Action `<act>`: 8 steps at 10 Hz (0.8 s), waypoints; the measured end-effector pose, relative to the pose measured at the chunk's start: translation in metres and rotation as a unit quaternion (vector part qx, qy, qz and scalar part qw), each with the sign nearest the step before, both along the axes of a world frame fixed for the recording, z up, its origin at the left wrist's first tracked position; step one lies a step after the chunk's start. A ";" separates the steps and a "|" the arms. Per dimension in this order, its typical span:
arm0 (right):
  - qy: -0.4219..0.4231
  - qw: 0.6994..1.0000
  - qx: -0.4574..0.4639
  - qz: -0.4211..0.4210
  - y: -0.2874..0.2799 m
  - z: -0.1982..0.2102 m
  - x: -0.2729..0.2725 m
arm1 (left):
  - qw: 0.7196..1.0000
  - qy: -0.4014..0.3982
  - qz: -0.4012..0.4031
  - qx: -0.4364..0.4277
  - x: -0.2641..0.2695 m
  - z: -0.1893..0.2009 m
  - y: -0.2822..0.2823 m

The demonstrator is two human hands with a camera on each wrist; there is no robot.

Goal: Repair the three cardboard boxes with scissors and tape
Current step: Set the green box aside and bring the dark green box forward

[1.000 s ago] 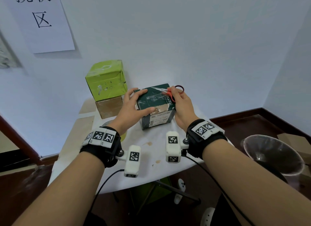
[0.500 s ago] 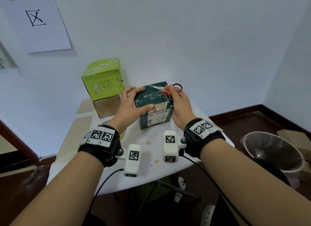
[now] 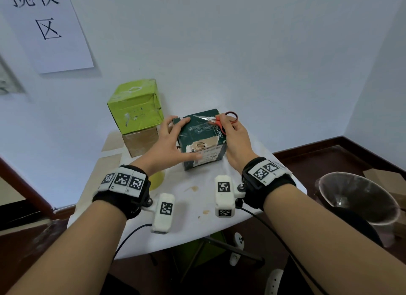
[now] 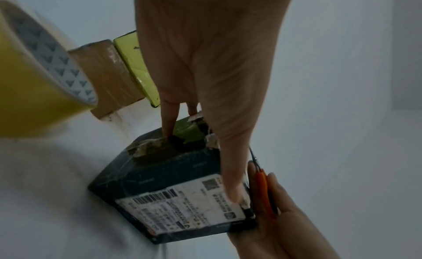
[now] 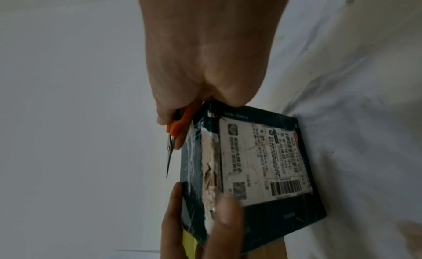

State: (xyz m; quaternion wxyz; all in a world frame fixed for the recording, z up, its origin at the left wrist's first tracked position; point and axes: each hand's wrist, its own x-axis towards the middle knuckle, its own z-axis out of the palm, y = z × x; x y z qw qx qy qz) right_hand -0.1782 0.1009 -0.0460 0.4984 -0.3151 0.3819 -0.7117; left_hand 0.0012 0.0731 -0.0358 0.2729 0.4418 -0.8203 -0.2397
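Note:
A dark green cardboard box (image 3: 203, 141) stands on the white-covered table (image 3: 191, 202), its near top edge torn open above a shipping label (image 5: 269, 160). My left hand (image 3: 173, 141) grips the box's left side, thumb across the front face and fingers over the top. My right hand (image 3: 232, 136) rests against the box's right top corner and holds small orange-handled scissors (image 3: 216, 119), blades closed and lying flat over the top, pointing left. A lime green box (image 3: 136, 107) sits stacked on a brown taped box (image 3: 140, 142) behind and to the left.
A roll of yellow tape (image 4: 34, 78) lies on the table close to my left wrist. The wall stands right behind the boxes. A clear funnel-shaped bin (image 3: 356, 196) and loose cardboard (image 3: 386, 178) sit on the floor to the right, beyond the table edge.
Both hands keep the same hold on the dark green box and scissors; only the head camera has shifted slightly.

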 end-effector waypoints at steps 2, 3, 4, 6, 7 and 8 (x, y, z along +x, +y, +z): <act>0.017 1.000 0.012 -0.022 0.004 0.011 -0.005 | 1.000 -0.002 0.010 -0.020 -0.001 0.001 0.002; 0.004 0.997 0.026 -0.075 0.005 0.009 -0.014 | 1.000 0.008 0.011 -0.014 0.000 0.000 0.002; 0.004 0.985 0.065 -0.161 0.002 -0.003 -0.029 | 1.000 0.009 0.013 -0.014 0.000 0.000 0.002; 0.016 0.946 0.190 -0.261 -0.005 -0.040 -0.070 | 1.000 0.006 0.019 -0.017 -0.001 0.001 0.000; 0.063 0.954 0.248 -0.154 -0.010 -0.058 -0.082 | 1.000 0.008 0.020 -0.019 -0.002 0.000 -0.001; 0.087 0.962 0.252 -0.057 -0.008 -0.064 -0.083 | 1.000 0.009 0.020 -0.017 -0.001 0.000 0.000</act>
